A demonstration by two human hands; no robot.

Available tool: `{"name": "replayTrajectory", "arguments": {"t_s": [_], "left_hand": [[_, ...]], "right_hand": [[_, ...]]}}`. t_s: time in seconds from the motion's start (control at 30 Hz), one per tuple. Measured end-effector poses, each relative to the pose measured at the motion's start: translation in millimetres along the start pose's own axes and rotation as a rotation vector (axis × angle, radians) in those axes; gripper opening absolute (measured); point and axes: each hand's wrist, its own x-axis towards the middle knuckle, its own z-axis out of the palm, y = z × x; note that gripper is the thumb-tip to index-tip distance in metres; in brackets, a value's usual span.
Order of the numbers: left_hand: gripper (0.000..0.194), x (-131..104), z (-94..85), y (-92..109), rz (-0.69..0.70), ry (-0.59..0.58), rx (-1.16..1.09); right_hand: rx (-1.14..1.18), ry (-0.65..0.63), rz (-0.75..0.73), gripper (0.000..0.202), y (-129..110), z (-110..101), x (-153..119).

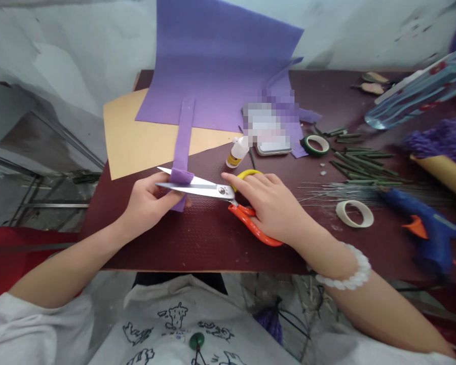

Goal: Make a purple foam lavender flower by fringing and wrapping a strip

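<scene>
My left hand (pixel 148 200) pinches a long purple strip (pixel 184 137) near its lower, folded end. In my right hand (pixel 268 203) are scissors (pixel 209 189) with one yellow and one orange handle. Their blades are apart and point left, with the folded part of the strip between them. The strip's upper end lies over a large purple sheet (pixel 220 66), which curves up against the wall. Under that sheet is a tan sheet (pixel 137 137). A small glue bottle (pixel 237 152) stands just beyond the scissors.
A phone (pixel 269 132) lies behind the bottle. To the right are green tape (pixel 315 145), green stems (pixel 359 165), thin wires (pixel 338 191), a white tape roll (pixel 354 214), a blue glue gun (pixel 433 228), purple flowers in tan wrapping (pixel 444 167) and a clear blue-striped object (pixel 410 101).
</scene>
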Motion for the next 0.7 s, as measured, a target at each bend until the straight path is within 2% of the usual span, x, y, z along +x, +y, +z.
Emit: {"name": "replayTrajectory", "arguments": {"t_s": [0.13,0.33,0.57,0.7], "left_hand": [[0.015,0.7,-0.9,3.3,-0.004,0.025,0.010],[0.010,2.8,-3.4,-5.2,0.027,-0.002,-0.095],[0.015,3.5,-2.2,-4.8,0.003,-0.012,-0.099],[0.017,3.4,-2.7,-3.7,-0.014,0.034,-0.041]], "right_hand": [[0.008,-0.026,0.030,0.058,0.4,1.1,0.3],[-0.009,-0.012,0.033,0.057,2.1,1.2,0.1],[0.030,0.074,0.013,0.057,2.5,-1.5,0.4],[0.054,0.140,0.037,0.055,0.4,1.0,0.1]]}}
